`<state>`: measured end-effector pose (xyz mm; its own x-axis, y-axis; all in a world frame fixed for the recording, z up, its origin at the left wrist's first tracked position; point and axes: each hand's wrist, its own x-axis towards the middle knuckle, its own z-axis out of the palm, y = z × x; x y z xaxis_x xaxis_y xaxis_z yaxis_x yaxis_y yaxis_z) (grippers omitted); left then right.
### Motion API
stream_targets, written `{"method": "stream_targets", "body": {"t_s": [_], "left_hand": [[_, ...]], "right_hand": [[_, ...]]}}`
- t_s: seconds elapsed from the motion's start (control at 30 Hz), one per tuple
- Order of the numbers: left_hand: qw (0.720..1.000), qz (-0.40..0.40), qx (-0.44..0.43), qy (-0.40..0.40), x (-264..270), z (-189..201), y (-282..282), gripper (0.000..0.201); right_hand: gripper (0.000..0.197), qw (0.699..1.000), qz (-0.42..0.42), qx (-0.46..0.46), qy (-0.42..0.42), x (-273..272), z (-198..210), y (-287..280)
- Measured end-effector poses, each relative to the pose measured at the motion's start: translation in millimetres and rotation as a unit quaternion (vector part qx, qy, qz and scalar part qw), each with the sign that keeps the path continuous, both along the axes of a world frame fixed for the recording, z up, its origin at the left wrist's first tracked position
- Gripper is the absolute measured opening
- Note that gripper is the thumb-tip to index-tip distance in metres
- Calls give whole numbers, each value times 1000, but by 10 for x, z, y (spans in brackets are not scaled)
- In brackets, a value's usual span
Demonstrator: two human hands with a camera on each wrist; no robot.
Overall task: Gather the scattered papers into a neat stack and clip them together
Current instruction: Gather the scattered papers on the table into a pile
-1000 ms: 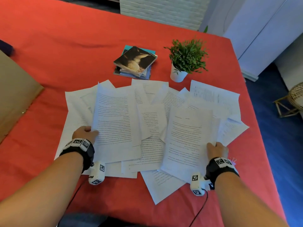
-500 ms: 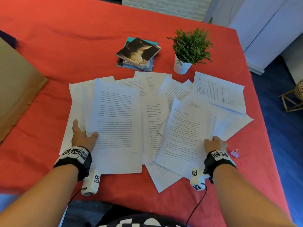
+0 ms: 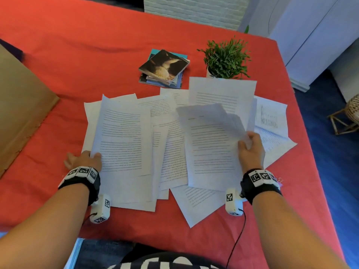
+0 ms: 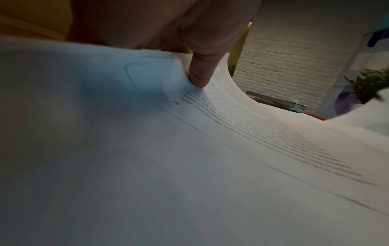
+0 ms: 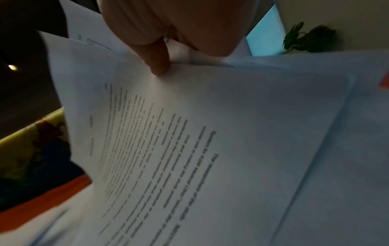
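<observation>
I see my right hand pinching lifted papers at their right edge; my left hand pinches a sheet at its left edge on the table.

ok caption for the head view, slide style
Both hands gathering papers on a red table: right hand lifts sheets.
</observation>
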<state>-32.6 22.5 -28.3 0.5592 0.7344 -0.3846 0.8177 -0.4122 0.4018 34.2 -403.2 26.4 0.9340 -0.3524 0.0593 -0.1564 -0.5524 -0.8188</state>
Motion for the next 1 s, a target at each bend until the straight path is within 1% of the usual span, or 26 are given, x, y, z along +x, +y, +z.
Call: {"method": "stream_targets", "body": {"t_s": [0.07, 0.1, 0.13, 0.17, 0.2, 0.23, 0.27, 0.3, 0.37, 0.47, 0.5, 0.53, 0.6, 0.63, 0.67, 0.7, 0.73, 0.77, 0.8, 0.87, 0.9, 0.93, 1.0], "left_hand": [[1000, -9, -5, 11, 5, 2, 93, 50], [1000, -14, -6, 3, -1, 2, 126, 47], [1000, -20, -11, -19, -12, 21, 133, 41], [999, -26, -18, -43, -30, 42, 116, 34], [997, -35, -17, -67, -40, 54, 107, 27], [995, -39, -9, -87, -48, 62, 102, 24], [994, -41, 2, -106, -55, 66, 91, 23], [991, -40, 14, -125, -70, 103, 76, 22], [984, -33, 40, -172, -108, 190, 67, 19], [968, -1, 68, -241, -200, 389, 53, 14], [962, 20, 64, -263, -232, 468, 34, 15], [956, 46, 52, -285, -260, 558, 7, 24], [945, 82, 42, -312, -302, 707, -7, 51], [944, 86, 43, -316, -308, 747, 15, 61], [943, 84, 41, -319, -308, 775, 46, 64], [942, 79, 44, -322, -296, 754, 106, 61], [941, 71, 55, -326, -284, 725, 166, 55], [941, 67, 68, -325, -281, 694, 222, 47], [941, 69, 78, -322, -282, 656, 271, 40], [939, 85, 90, -320, -281, 616, 332, 32], [936, 99, 88, -325, -277, 610, 369, 30], [931, 114, 88, -334, -273, 622, 405, 29], [919, 137, 98, -356, -255, 650, 515, 30]], "right_hand": [[52, 997, 17, 57, -45, 19, 144, 83], [60, 997, 36, 56, -50, 45, 190, 126], [61, 997, 64, 25, -37, 83, 213, 174], [54, 995, 92, -27, -21, 120, 223, 230], [41, 990, 110, -88, -22, 155, 217, 279], [28, 983, 115, -134, -52, 181, 219, 332], [19, 976, 111, -160, -98, 207, 206, 375], [16, 969, 101, -170, -146, 224, 213, 424], [18, 957, 77, -167, -223, 249, 291, 524], [25, 942, 44, -157, -293, 326, 557, 665], [25, 936, 39, -157, -312, 360, 657, 706], [22, 932, 36, -153, -327, 398, 744, 742], [18, 933, 39, -129, -334, 468, 872, 817], [17, 940, 40, -113, -319, 505, 893, 859], [18, 952, 42, -97, -287, 548, 862, 906], [20, 967, 42, -85, -237, 581, 807, 958], [21, 982, 42, -73, -171, 615, 704, 1008], [22, 993, 46, -57, -94, 637, 570, 1055], [24, 997, 54, -44, -12, 645, 416, 1092], [30, 989, 67, -38, 128, 601, 105, 1169], [33, 982, 70, -39, 172, 559, -43, 1201], [34, 976, 69, -39, 201, 511, -179, 1228], [30, 970, 63, -33, 231, 404, -381, 1276]]}}
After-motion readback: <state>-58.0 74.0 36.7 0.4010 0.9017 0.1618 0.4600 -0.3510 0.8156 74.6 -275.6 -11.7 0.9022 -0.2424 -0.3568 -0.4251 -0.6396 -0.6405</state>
